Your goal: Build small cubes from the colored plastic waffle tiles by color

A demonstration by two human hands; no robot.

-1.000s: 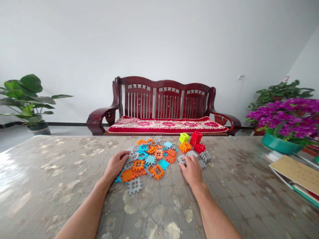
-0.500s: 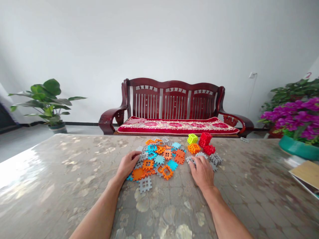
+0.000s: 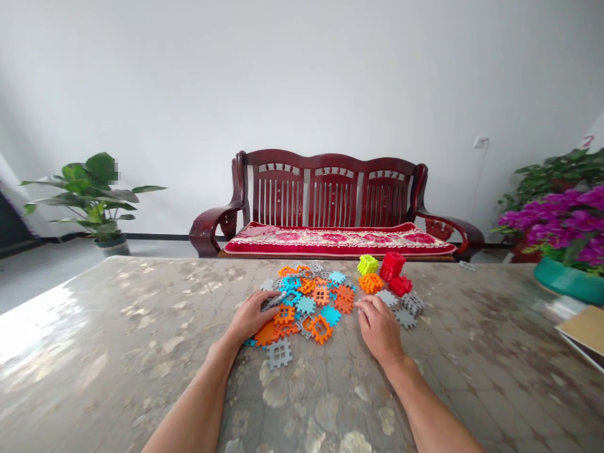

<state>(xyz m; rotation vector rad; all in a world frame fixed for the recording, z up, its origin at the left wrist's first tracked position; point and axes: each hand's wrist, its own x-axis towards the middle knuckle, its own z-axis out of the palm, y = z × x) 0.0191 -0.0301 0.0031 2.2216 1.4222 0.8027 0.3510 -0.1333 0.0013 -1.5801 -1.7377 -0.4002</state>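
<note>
A pile of orange, blue and grey notched plastic building tiles lies mid-table, with a blue tile and an orange windowed tile near its middle. At the pile's left edge, my left hand pinches a grey tile between thumb and fingers. My right hand is right of the pile, its fingers drawn together near an orange-red tile; what they hold, if anything, is mostly hidden. Beyond it lie grey tiles. Behind stand a red cube, a yellow-green cube and an orange block.
A patterned cloth covers the table. Past its far edge is a wooden bench with a red cushion. A teal flower pot and a tan box sit at the right. One grey tile lies near the far edge.
My left hand has moved slightly right over the pile and closed on a grey tile. The grey tile under my right fingertips no longer shows there, and those fingers are drawn closer together.
</note>
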